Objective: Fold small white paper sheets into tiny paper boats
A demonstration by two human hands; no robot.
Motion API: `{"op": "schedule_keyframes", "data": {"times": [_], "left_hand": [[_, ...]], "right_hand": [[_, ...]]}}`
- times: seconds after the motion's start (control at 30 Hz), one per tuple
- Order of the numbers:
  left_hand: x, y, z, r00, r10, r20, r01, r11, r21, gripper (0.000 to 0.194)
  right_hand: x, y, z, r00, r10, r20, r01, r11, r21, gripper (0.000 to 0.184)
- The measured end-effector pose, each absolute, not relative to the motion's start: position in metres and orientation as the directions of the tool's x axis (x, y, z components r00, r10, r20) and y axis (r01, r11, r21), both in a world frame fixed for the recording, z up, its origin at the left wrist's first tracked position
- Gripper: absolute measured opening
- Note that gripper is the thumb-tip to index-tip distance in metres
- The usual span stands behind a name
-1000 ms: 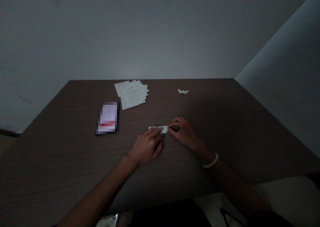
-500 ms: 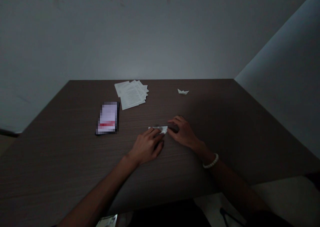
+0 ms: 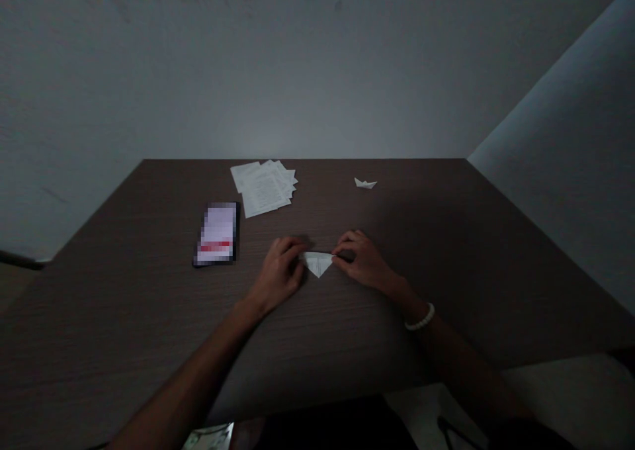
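A small white folded paper (image 3: 317,263) lies on the dark wood-grain table, its triangular point facing me. My left hand (image 3: 279,272) pinches its left end. My right hand (image 3: 361,259) holds the right end between its fingertips. Both hands rest on the tabletop, and they hide the ends of the paper. A white beaded bracelet (image 3: 419,317) circles my right wrist. Farther away, beyond my right hand, stands a small white paper boat (image 3: 366,183).
On the table (image 3: 149,304) lie loose printed paper sheets (image 3: 264,187) at the back and a phone (image 3: 217,233) with a pixelated screen to the left of my hands. Walls rise behind and to the right. Printed material (image 3: 208,437) shows below the front edge.
The folded paper now shows a downward triangular point. My left hand has moved left to the paper's left end, and the paper is more exposed between my hands.
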State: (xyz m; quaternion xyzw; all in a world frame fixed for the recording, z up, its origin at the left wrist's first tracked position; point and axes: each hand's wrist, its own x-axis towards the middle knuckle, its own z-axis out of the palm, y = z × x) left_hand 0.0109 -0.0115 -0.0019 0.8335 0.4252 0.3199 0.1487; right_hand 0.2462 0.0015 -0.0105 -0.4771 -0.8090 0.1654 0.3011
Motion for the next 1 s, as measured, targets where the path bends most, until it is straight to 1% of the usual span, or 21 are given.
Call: {"op": "schedule_keyframes", "data": {"times": [0.07, 0.17, 0.3, 0.4, 0.6, 0.77, 0.83, 0.87, 1.0], "left_hand": [[0.009, -0.007, 0.000, 0.462, 0.818, 0.344, 0.631, -0.575, 0.520, 0.028], [0.007, -0.005, 0.002, 0.468, 0.836, 0.287, 0.647, -0.545, 0.533, 0.026], [0.009, -0.004, 0.002, 0.455, 0.849, 0.269, 0.643, -0.523, 0.559, 0.018], [0.010, -0.003, 0.002, 0.448, 0.855, 0.263, 0.654, -0.514, 0.556, 0.014], [0.009, 0.003, -0.005, 0.485, 0.823, 0.296, 0.643, -0.565, 0.518, 0.018], [0.002, 0.003, -0.007, 0.590, 0.732, 0.341, 0.596, -0.680, 0.428, 0.022], [-0.001, 0.000, -0.003, 0.647, 0.690, 0.323, 0.572, -0.720, 0.392, 0.024], [-0.002, -0.001, 0.000, 0.657, 0.686, 0.312, 0.570, -0.723, 0.389, 0.024], [-0.002, -0.006, 0.005, 0.646, 0.710, 0.280, 0.593, -0.697, 0.402, 0.025]], "right_hand": [[0.247, 0.001, -0.010, -0.361, 0.872, 0.330, 0.674, 0.489, -0.553, 0.005], [0.247, 0.001, -0.010, -0.366, 0.869, 0.332, 0.677, 0.494, -0.546, 0.004], [0.247, 0.001, -0.009, -0.394, 0.851, 0.347, 0.661, 0.525, -0.537, 0.004], [0.247, 0.002, -0.009, -0.422, 0.830, 0.365, 0.641, 0.558, -0.527, 0.005], [0.250, 0.004, -0.013, -0.489, 0.787, 0.376, 0.611, 0.616, -0.497, 0.006], [0.255, 0.003, -0.008, -0.590, 0.725, 0.355, 0.606, 0.689, -0.398, 0.016], [0.257, 0.000, -0.002, -0.614, 0.719, 0.325, 0.611, 0.694, -0.381, 0.020], [0.257, -0.002, 0.001, -0.611, 0.719, 0.330, 0.610, 0.694, -0.383, 0.018], [0.257, -0.007, 0.006, -0.582, 0.747, 0.321, 0.636, 0.665, -0.392, 0.015]]}}
